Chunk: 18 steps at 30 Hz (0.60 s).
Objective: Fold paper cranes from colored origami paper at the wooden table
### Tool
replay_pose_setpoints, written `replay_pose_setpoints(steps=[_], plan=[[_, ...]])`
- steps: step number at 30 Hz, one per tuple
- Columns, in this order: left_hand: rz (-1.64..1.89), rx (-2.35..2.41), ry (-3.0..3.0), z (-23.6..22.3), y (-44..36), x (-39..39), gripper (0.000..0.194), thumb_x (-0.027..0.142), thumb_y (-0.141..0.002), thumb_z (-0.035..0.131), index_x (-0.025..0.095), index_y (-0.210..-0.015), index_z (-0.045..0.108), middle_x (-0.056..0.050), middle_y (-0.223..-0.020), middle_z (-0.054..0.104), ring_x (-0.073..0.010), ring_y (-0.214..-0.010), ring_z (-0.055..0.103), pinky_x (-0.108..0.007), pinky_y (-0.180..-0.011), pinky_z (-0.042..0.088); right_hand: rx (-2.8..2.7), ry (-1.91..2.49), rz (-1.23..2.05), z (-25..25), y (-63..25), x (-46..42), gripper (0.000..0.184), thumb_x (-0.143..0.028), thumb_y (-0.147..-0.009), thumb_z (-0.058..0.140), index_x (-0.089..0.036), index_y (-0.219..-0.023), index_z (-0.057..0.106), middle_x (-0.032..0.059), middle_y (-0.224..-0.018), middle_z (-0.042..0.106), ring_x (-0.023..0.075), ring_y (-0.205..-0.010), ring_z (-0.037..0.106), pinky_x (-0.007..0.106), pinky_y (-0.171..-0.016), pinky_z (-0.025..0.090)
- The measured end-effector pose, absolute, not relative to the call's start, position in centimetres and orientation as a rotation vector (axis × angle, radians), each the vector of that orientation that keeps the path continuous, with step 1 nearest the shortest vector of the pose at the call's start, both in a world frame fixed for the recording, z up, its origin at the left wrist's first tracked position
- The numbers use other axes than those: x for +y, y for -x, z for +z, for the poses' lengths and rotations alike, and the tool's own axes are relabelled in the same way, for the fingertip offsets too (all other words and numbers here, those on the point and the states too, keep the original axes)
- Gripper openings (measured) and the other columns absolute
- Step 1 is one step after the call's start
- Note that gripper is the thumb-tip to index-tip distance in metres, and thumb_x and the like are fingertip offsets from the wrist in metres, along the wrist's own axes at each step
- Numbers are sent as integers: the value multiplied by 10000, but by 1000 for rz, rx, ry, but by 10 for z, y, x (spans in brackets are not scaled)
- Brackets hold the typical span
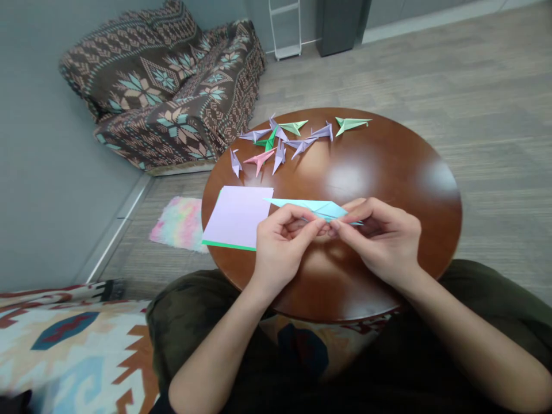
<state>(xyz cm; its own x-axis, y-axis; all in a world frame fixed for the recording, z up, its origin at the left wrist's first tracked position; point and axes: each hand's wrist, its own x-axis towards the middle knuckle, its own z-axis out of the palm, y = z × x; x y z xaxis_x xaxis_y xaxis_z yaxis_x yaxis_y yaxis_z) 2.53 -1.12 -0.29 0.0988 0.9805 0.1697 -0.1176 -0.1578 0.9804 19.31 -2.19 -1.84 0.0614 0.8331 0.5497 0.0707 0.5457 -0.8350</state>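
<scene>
Between my two hands is a light blue sheet of origami paper (321, 207), folded into a long narrow shape with a sharp point reaching left. My left hand (284, 241) pinches its lower edge between thumb and fingers. Close beside it, my right hand (382, 233) pinches the paper's right part, and both thumb tips nearly meet at the middle. The fingers hide part of the lower edge. Just left of my left hand lies a stack of square paper (241, 215), lilac on top with a green edge showing beneath.
On the far side of the round brown table (388, 172) lie several folded paper cranes, among them a pink crane (259, 159), a dark green crane (269, 141) and a pale green crane (351, 123). A sofa with a patterned cover (172, 98) stands beyond, near a fluffy pastel rug (179, 224).
</scene>
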Motion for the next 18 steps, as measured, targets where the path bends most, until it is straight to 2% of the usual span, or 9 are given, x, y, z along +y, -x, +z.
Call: replay_pose_setpoints(steps=[10, 18], plan=[[1338, 1013, -1289, -1, -25, -11, 194, 290, -797, 887, 164, -808, 741, -25, -750, 794, -184, -702, 797, -278, -724, 683, -1331, 896, 760, -14, -190, -21, 139, -212, -865, 832, -225, -770, 731, 32, -787, 776, 180, -688, 747, 283, -599, 647], [1365, 998, -1313, 1, -28, -14, 193, 287, -790, 892, 173, -779, 737, -22, -712, 792, -187, -656, 794, -275, -673, 684, -1254, 860, 873, -12, -188, -23, 160, -155, -844, 839, -224, -742, 737, 22, -758, 765, 184, -704, 744, 302, -624, 645]])
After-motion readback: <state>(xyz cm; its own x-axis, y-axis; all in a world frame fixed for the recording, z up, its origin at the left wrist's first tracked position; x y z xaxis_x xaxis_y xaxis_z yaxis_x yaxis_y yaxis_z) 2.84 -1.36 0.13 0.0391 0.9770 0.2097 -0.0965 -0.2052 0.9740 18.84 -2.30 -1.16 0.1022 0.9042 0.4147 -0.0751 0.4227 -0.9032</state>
